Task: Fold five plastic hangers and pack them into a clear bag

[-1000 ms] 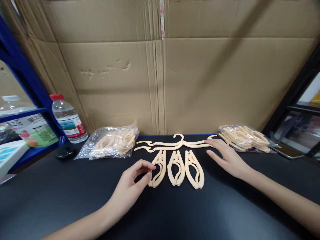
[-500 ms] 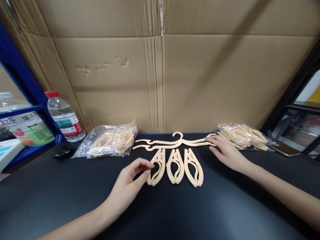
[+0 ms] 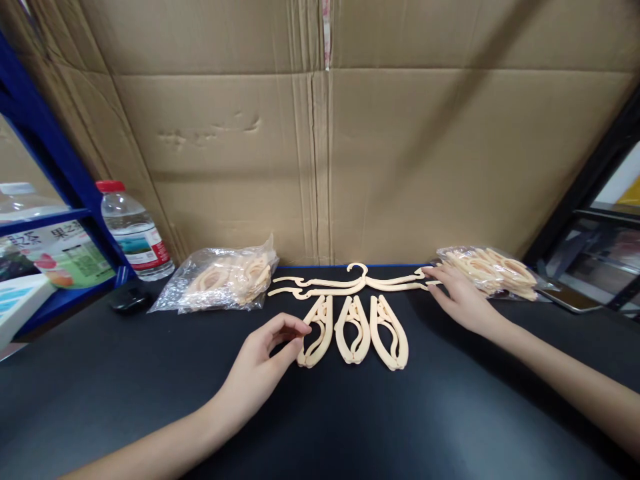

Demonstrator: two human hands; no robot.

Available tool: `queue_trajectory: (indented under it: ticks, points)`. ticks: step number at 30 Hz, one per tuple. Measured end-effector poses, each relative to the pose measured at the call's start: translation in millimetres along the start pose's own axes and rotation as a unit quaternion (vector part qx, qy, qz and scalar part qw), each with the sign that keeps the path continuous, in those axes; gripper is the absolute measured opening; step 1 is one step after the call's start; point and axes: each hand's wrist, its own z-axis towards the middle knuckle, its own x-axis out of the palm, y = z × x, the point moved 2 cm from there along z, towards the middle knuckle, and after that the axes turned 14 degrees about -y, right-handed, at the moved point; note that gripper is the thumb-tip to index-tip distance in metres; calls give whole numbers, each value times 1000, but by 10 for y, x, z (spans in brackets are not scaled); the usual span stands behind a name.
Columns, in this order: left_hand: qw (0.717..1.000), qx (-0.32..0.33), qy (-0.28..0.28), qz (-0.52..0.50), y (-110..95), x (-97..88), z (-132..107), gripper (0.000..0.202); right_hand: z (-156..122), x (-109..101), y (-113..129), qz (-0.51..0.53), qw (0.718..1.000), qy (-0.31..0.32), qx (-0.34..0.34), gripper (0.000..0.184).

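Observation:
Three cream folding hangers, folded up, lie in a row on the black tabletop: a left one [image 3: 325,339], a middle one [image 3: 353,332] and a right one [image 3: 391,333]. My left hand [image 3: 271,350] has its thumb and forefinger closed at the outer edge of the left folded hanger; the fingertips partly cover that edge. Behind the row, two spread-out hangers [image 3: 340,288] seem to lie one in front of the other, with a hook showing at the top. Over their right ends rests my right hand [image 3: 461,298], fingers stretched and apart, touching the tips.
Clear plastic bags of folded hangers lie at the left [image 3: 220,280] and right [image 3: 487,272]. A water bottle [image 3: 135,233], a black mouse-like object [image 3: 130,299] and a blue shelf frame [image 3: 55,143] are at left. A cardboard wall [image 3: 240,167] closes the back.
My right hand has slid slightly right along the ends of the spread-out hangers. My left hand stays at the left folded hanger. The view has shifted a little.

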Motion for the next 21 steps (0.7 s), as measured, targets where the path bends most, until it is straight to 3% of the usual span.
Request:
queue_trajectory:
  ticks: [9, 21]
  points:
    - [1000, 1, -6, 5, 27, -16, 8, 12, -82, 141, -131, 26, 997, 68, -31, 35]
    - [1000, 1, -16, 13, -34, 5, 12, 14, -2, 133, -68, 64, 995, 69, -27, 25]
